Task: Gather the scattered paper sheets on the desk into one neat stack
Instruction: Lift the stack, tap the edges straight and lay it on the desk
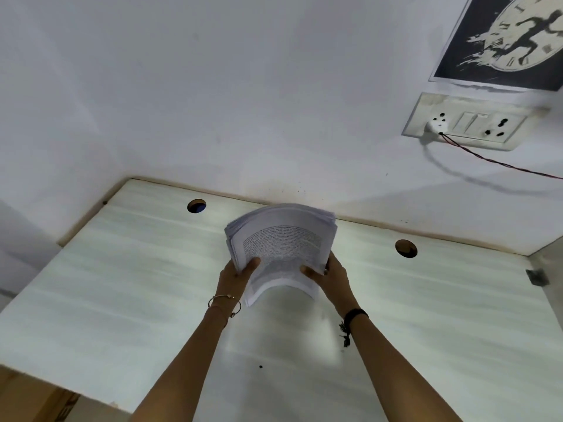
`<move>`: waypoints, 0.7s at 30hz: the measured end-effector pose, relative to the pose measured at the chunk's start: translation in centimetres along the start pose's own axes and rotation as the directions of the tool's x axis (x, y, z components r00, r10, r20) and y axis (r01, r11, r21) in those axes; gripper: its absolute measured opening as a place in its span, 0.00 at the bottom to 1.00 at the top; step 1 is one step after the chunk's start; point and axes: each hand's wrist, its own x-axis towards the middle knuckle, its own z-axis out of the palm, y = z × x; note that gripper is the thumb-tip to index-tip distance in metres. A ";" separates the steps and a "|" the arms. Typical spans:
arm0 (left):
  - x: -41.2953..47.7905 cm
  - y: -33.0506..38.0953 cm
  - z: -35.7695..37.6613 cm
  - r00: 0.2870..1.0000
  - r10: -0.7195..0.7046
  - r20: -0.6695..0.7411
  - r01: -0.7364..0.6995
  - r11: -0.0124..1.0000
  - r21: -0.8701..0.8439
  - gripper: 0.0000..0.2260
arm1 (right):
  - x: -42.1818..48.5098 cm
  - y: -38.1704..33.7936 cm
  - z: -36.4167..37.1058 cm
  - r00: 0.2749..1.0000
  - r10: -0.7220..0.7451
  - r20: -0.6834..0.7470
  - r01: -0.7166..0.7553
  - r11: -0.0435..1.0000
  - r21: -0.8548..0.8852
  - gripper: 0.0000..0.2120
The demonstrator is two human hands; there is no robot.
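One round cable hole (196, 206) sits in the desk (122, 284) at the left, near the back edge. To its right, the left hand (234, 275) grips the left side of the single paper stack (280, 242), thumb curled over the printed top sheet; a thin bracelet (224, 303) circles that wrist. All the sheets are in this one stack, held over the middle of the desk close to the wall (213, 86). It is bowed into an arch, its near edge is lifted, and its edges are fanned unevenly. The right hand (332, 275) clasps the stack's right side the same way, thumb on top, with a black band (355, 315) on the wrist. A second cable hole (406, 248) lies further right, making two in all.

The desk is pale with faint streaks and a wooden trim along the back, set into a corner of plain white wall. Up on the right are one switch plate (469, 121) with one white plug (434, 126) in it, a thin wire (502, 162) trailing rightward, and one dark poster (502, 38) showing a clock face.
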 end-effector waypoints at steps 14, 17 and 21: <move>0.6 1.3 -1.4 0.988 0.156 0.011 -0.156 0.985 0.077 0.51 | 1.3 -0.5 -1.1 0.998 0.020 -0.057 -0.028 0.989 -0.147 0.19; 0.9 3.3 -2.5 0.975 0.218 -0.032 -0.217 0.975 0.039 0.47 | 1.6 -0.3 -1.4 0.997 0.055 -0.045 -0.062 0.984 -0.164 0.15; 1.4 7.8 -4.1 0.881 0.472 -0.028 -0.460 0.870 0.177 0.34 | 1.8 -0.6 -1.6 0.997 0.064 -0.038 -0.069 0.985 -0.157 0.15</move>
